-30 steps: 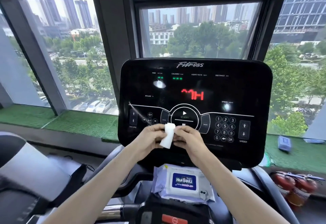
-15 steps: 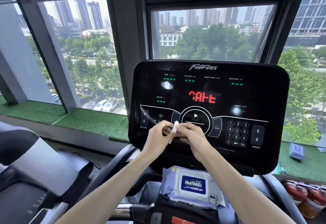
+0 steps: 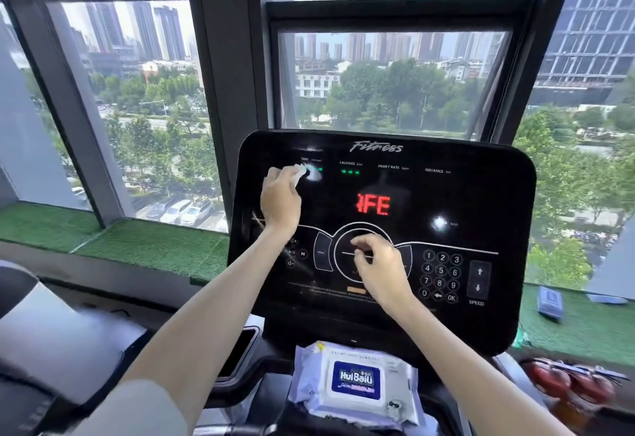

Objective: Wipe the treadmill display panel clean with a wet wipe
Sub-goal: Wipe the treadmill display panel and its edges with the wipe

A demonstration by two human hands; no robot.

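Observation:
The black glossy treadmill display panel (image 3: 464, 202) stands in front of me, with red letters lit at its centre and a number keypad on the right. My left hand (image 3: 280, 200) is raised to the panel's upper left and holds a small white wet wipe (image 3: 299, 171) against the glass near the TIME label. My right hand (image 3: 379, 269) hovers in front of the round start control at the panel's lower middle, fingers loosely curled, holding nothing.
A pack of wet wipes (image 3: 355, 384) lies on the console tray below the panel. Large windows rise behind the treadmill above a green artificial-turf sill (image 3: 151, 246). A blue pack (image 3: 549, 301) lies on the turf at right, with red extinguishers (image 3: 570, 384) below it.
Both hands held the wipe together at the panel's lower middle; now the left hand alone has carried it up to the upper left of the panel, and the right hand has let go.

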